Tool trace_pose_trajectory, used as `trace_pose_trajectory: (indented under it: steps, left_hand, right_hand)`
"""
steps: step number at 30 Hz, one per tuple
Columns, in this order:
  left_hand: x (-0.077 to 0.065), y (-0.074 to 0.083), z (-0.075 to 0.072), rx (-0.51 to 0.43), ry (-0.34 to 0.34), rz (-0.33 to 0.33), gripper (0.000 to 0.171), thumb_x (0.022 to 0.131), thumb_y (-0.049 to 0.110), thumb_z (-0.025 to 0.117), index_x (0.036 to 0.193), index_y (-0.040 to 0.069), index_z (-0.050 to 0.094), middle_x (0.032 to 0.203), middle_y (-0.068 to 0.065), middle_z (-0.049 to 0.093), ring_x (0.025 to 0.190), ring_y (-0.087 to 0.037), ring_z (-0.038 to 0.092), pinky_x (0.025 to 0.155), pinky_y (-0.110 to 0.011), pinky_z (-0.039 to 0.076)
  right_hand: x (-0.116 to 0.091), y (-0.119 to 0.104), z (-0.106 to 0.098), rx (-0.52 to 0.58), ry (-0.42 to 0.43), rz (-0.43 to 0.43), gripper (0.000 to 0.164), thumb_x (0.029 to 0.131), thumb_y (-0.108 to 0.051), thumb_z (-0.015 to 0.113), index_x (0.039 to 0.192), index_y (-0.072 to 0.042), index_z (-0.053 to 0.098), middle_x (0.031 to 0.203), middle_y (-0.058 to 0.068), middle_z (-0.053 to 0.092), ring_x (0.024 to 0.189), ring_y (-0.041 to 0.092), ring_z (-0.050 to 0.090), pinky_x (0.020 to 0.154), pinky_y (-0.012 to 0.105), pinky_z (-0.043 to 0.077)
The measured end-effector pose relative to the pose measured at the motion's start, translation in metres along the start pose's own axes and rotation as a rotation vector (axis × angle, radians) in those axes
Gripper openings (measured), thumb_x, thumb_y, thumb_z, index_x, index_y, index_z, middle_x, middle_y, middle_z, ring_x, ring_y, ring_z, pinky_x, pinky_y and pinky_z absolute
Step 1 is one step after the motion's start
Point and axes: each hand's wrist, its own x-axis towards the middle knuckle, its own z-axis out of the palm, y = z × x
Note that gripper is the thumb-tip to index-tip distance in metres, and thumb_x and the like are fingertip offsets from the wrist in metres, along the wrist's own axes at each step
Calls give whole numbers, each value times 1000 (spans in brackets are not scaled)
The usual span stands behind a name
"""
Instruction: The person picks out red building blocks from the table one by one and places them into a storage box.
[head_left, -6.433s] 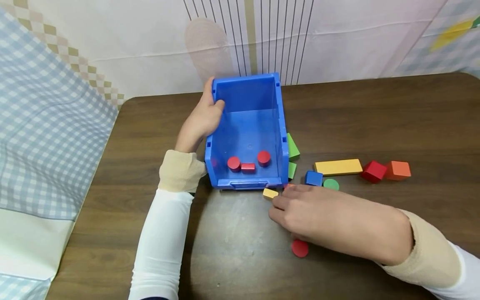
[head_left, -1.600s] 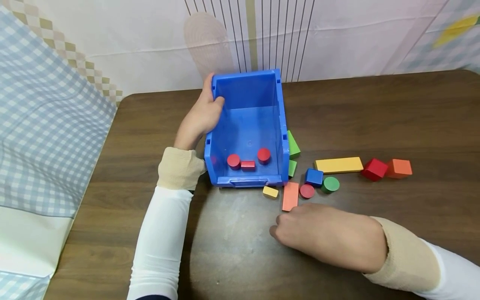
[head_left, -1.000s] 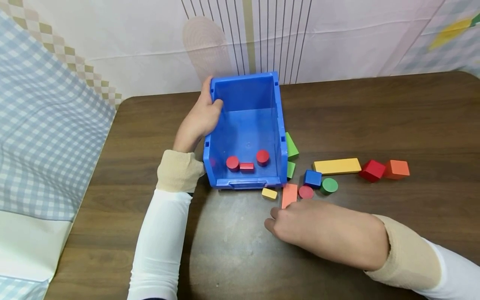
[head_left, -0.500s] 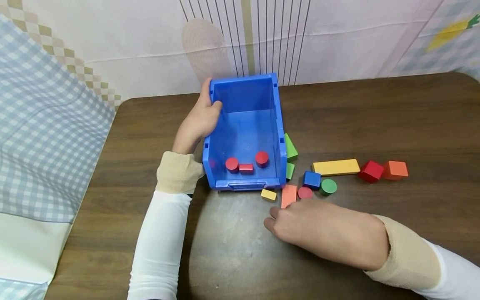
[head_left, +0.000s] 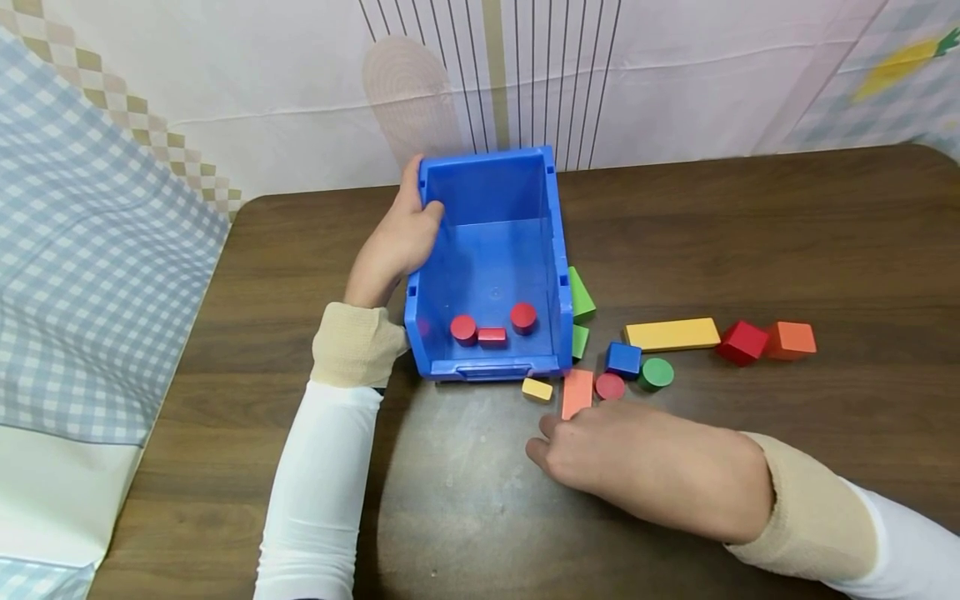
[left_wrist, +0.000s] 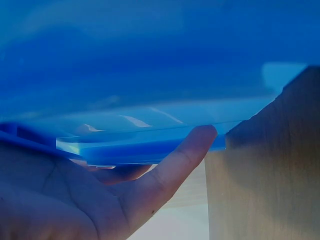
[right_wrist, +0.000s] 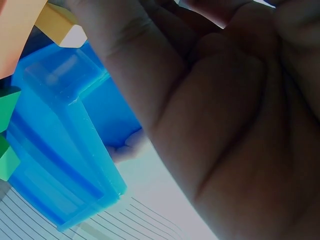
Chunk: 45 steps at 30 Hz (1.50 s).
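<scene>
My left hand (head_left: pixel 401 242) grips the left rim of a blue plastic bin (head_left: pixel 487 367), its thumb over the rim; in the left wrist view, fingers (left_wrist: pixel 170 175) lie against the bin's outside. Inside the bin are two red cylinders (head_left: pixel 523 317) and a small red block (head_left: pixel 492 337). My right hand (head_left: pixel 645 467) is palm down with curled fingers, right at the near end of an orange block (head_left: pixel 577 393). What is under its palm is hidden, and I cannot tell whether it holds anything. Nearby lie a small yellow block (head_left: pixel 537 390) and a red disc (head_left: pixel 610 386).
Right of the bin are green blocks (head_left: pixel 581 296), a blue cube (head_left: pixel 623 359), a green cylinder (head_left: pixel 656 374) and a long yellow block (head_left: pixel 672 334). Farther right stand a red cube (head_left: pixel 742 342) and an orange cube (head_left: pixel 792 341). A patterned cloth (head_left: pixel 675 83) hangs behind the table.
Since the oldest frame my right hand has drawn back toward the near side, uncovering the orange block and a red disc. The red disc beside its near edge is out of sight. My left hand stays put.
</scene>
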Motion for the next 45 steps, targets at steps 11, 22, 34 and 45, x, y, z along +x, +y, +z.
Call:
trace_pose_trajectory:
  steps: [11, 22, 34, 45]
  left_hand:
    - [-2, -2, -2, 13, 14, -2, 66, 112, 15, 31, 169, 18, -1, 176, -11, 15, 161, -31, 17, 127, -58, 21]
    - [-2, -2, -1, 14, 13, 8, 66, 112, 14, 32, 169, 18, -1, 176, -12, 16, 161, -31, 18, 126, -59, 21]
    - [-2, 1, -1, 17, 10, 5, 66, 112, 15, 31, 169, 18, -2, 176, -11, 14, 161, -30, 17, 127, -58, 22]
    - [-2, -1, 0, 19, 6, -4, 67, 112, 16, 32, 169, 19, -3, 176, -11, 15, 161, -31, 18, 126, -60, 22]
  right_hand:
    - [6, 6, 9, -31, 40, -41, 57, 78, -27, 96, 127, -28, 66, 104, -5, 64, 74, 11, 63, 58, 29, 59]
    - [11, 11, 18, -47, 53, -56, 58, 80, -27, 95, 130, -29, 66, 107, -5, 65, 77, 11, 65, 61, 28, 60]
    - [4, 8, 10, -48, 114, -103, 52, 81, -28, 94, 125, -26, 67, 98, -7, 62, 69, 7, 58, 55, 23, 53]
    - [-25, -17, -29, -128, 267, -115, 32, 90, -19, 86, 117, -16, 70, 92, -2, 56, 73, 9, 55, 50, 17, 39]
